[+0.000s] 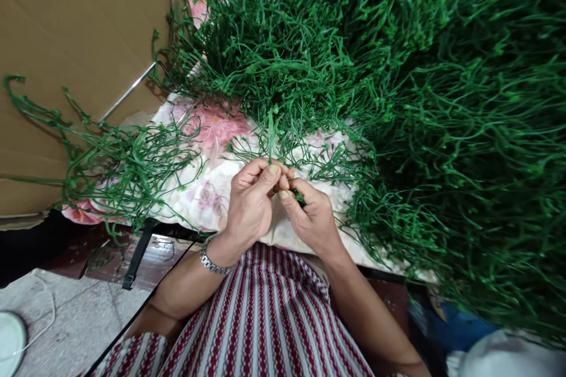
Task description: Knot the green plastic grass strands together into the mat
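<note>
My left hand (pixel 252 200) pinches a thin green plant stem (pixel 272 132) between thumb and forefinger, its tip pointing away from me. Close beside it, my right hand (pixel 312 215) is closed, thumb against fingers, with a bit of dark green stem (pixel 299 197) showing in its curl. The fingertips of both hands meet or nearly meet. Whether they share one stem is hidden by the fingers. A few loose green stems (pixel 327 162) lie on the floral cloth (pixel 212 171) just beyond my hands.
A big heap of green stems (pixel 477 141) spreads across the back and right. A smaller pile (pixel 132 165) lies at the left, against a cardboard panel (pixel 84 29). A thin metal rod (pixel 128 93) leans there. A black strap (pixel 139 253) hangs at the front left edge.
</note>
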`<act>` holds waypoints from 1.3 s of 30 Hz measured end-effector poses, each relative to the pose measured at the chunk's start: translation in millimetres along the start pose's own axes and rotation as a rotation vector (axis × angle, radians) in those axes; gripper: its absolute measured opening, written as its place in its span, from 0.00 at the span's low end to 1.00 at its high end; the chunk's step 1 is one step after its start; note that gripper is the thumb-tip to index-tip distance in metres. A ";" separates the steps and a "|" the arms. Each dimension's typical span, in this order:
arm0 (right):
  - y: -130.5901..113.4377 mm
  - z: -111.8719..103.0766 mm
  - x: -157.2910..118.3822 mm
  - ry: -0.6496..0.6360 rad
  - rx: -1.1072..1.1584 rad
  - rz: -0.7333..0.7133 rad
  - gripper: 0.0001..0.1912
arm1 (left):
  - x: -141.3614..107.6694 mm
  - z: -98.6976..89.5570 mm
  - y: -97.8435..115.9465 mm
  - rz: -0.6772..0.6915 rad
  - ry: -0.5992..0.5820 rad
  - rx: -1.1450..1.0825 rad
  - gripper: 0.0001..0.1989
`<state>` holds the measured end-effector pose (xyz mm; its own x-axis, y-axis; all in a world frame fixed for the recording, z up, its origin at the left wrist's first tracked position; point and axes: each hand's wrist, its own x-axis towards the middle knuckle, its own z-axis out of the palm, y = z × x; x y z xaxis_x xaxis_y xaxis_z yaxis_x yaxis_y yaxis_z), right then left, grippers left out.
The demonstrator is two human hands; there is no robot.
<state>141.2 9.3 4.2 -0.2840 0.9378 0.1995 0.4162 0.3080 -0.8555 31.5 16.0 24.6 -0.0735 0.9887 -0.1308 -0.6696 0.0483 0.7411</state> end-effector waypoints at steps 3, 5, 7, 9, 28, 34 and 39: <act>0.4 3.5 -2.7 0.022 -0.039 0.025 0.06 | -1.0 1.3 -3.1 0.000 0.011 0.010 0.06; 0.1 5.3 -3.8 0.049 -0.074 0.028 0.06 | -1.8 1.8 -4.2 -0.006 0.008 0.014 0.06; 0.5 5.5 -4.6 0.064 -0.086 0.014 0.04 | -2.6 1.4 -3.3 -0.014 -0.005 0.004 0.06; 1.3 3.5 -4.8 0.052 -0.099 -0.005 0.03 | -3.0 -0.3 0.1 -0.039 -0.026 -0.029 0.06; -6.7 -27.5 5.3 -0.354 -0.197 -0.297 0.09 | -22.5 -18.0 37.8 0.221 -0.442 0.990 0.13; 4.6 -24.2 4.5 -0.308 -0.253 -0.153 0.06 | -47.1 -31.5 63.9 0.206 -0.871 1.207 0.13; 7.3 -28.9 6.8 -0.170 -0.369 -0.148 0.08 | -46.4 -60.2 83.3 0.163 -0.821 1.344 0.12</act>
<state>167.3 22.6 13.0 -0.4892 0.8491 0.1992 0.6324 0.5026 -0.5895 -65.4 -34.3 52.7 0.6257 0.7783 0.0521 0.4538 -0.4176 0.7872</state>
